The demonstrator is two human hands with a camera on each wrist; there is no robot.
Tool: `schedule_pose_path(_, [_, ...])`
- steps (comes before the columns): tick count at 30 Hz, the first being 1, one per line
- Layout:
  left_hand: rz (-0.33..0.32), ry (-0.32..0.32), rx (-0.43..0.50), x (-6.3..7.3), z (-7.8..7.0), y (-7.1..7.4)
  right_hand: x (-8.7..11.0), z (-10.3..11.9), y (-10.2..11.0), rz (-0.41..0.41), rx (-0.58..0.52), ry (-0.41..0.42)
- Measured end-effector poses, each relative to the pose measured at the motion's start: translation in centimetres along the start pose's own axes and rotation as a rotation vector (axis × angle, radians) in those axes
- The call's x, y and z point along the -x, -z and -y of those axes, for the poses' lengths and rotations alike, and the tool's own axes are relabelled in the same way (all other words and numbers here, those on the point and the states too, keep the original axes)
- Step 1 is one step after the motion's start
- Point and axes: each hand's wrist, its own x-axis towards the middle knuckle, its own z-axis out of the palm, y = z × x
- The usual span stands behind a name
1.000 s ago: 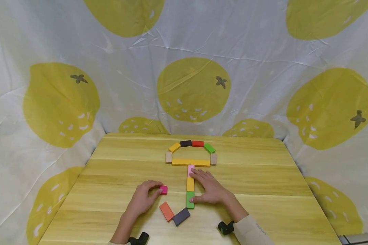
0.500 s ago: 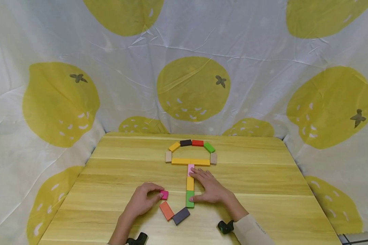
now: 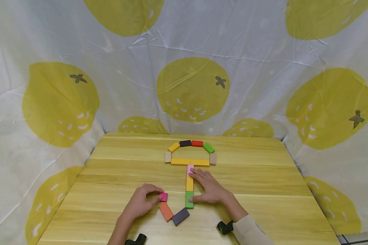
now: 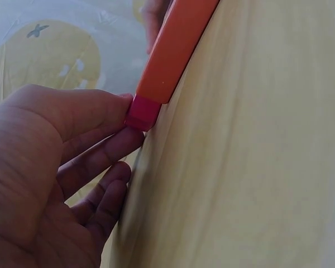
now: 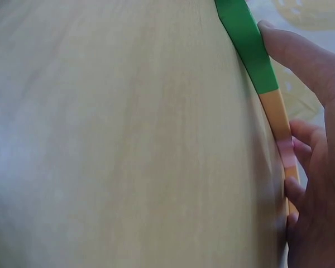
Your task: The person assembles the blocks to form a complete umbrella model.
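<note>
My left hand (image 3: pixel 143 201) pinches a small magenta block (image 3: pixel 164 197) between thumb and fingers. In the left wrist view, that magenta block (image 4: pixel 143 113) meets the end of an orange block (image 4: pixel 176 47). A dark grey block (image 3: pixel 181 216) lies slanted against the orange one's lower end and reaches the foot of a column. This column is made of a green block (image 3: pixel 189 196), a yellow block (image 3: pixel 189 184) and a light pink block (image 3: pixel 190 168). My right hand (image 3: pixel 211 188) rests over it with spread fingers, thumb on the green block, fingertips on the light pink one.
Above the column, two yellow blocks (image 3: pixel 181 162) lie end to end. An arch rises over them: wooden blocks (image 3: pixel 168 157) at both ends, then yellow, black (image 3: pixel 185 143), red (image 3: pixel 197 143) and green. A lemon-print curtain (image 3: pixel 193 88) surrounds the wooden table (image 3: pixel 257 177).
My left hand has drawn the magenta block toward me, down to the orange block's upper end. My right hand has stayed on the column.
</note>
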Motion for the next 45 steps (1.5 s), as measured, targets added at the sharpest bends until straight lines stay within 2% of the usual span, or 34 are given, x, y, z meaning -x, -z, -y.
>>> schedule_pose_path(10, [-0.006,0.007,0.010,0.0,-0.1,-0.2,0.1,-0.1,0.0,-0.002,0.010,0.001])
schedule_pose_path(20, [0.018,0.087,0.040,0.0,-0.3,-0.2,0.2,-0.3,-0.1,0.001,0.013,0.002])
schedule_pose_path(27, [0.042,0.098,0.067,-0.1,-0.5,-0.4,0.6,-0.6,-0.2,-0.019,0.001,0.010])
schedule_pose_path(31, [0.048,0.098,0.070,-0.2,-0.5,-0.4,0.8,-0.8,-0.1,-0.038,-0.041,0.007])
schedule_pose_path(37, [0.066,0.078,0.079,-0.7,-0.5,0.0,0.9,-1.0,1.3,-0.059,-0.166,0.000])
schedule_pose_path(41, [0.082,0.062,0.046,-1.1,-0.6,0.8,1.6,-1.6,2.7,-0.082,-0.171,0.008])
schedule_pose_path(45, [0.055,0.040,-0.022,-1.9,-0.5,2.0,2.3,-2.4,4.8,-0.128,-0.136,-0.005])
